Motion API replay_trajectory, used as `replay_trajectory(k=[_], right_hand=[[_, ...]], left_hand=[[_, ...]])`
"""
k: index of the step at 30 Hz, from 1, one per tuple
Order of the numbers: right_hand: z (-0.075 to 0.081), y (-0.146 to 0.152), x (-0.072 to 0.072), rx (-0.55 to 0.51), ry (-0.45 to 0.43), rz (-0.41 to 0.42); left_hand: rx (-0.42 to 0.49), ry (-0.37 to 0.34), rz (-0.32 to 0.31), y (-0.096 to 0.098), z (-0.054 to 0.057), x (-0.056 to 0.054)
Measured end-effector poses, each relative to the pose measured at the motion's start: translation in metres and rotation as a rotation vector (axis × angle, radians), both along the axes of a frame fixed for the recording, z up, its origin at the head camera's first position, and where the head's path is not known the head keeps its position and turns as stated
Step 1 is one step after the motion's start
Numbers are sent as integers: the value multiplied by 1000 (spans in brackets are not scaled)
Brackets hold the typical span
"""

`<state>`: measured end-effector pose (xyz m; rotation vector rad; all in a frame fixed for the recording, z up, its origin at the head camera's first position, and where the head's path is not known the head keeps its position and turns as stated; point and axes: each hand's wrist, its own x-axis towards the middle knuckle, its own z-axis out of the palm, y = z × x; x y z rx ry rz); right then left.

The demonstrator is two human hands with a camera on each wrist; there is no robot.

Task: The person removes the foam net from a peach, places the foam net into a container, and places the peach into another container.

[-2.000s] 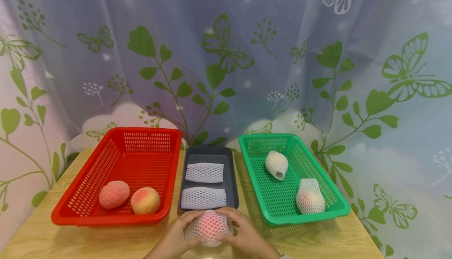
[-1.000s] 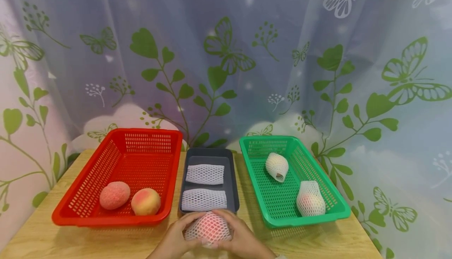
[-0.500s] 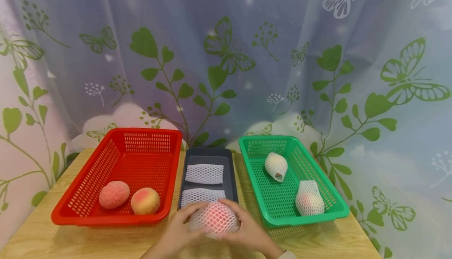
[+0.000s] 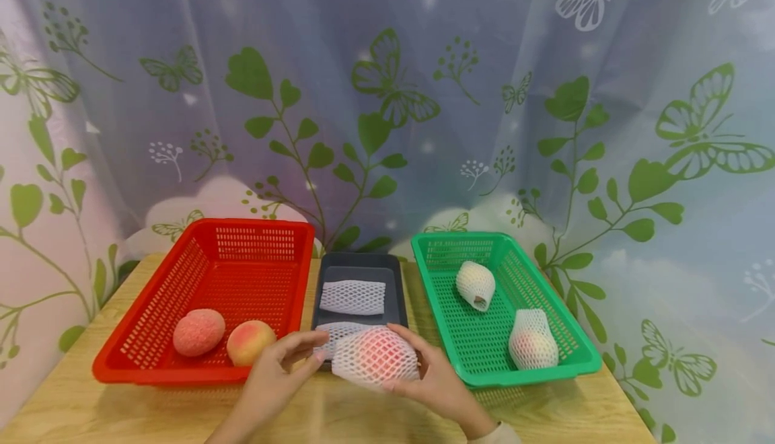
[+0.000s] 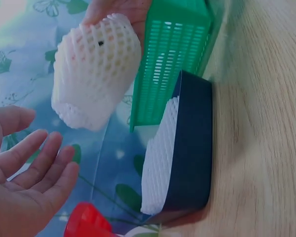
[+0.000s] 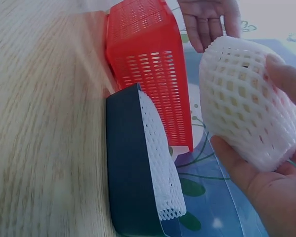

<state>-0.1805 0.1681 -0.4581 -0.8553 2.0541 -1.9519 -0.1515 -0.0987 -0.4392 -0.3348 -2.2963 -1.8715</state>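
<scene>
My right hand grips a peach in a white foam net sleeve, thumb on one side and fingers on the other. The peach shows pink through the mesh, and the sleeve's loose end points left. In the right wrist view the netted peach is held above table height. My left hand is off it to the left, fingers parted and relaxed, with a gap between them and the sleeve. The left wrist view shows that palm bare. Behind the peach, the dark tray bears flat foam sleeves.
A red basket on the left holds two bare peaches. To the right stands a green basket with two netted peaches. All stand on a wooden table before a printed curtain.
Both hands held the netted peach before. My left hand has let go and moved left. The right hand has carried the peach slightly right and up in the view.
</scene>
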Motion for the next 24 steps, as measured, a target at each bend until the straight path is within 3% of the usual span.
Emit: replay_trajectory(k=[8,14,17,24], right_hand=[[6,-1,0,-64,-50,34],[6,-1,1,-95,-62,96],[5,-1,1,-109,-65,118],[2,-2,1,-149,-85,100]], left_hand=[[-48,49,-67,-1,-3,1],[-72,71,-36,5,-7,-2],[-44,87,-59,6,-8,-2],[98,112,-197,11,-10,-2]])
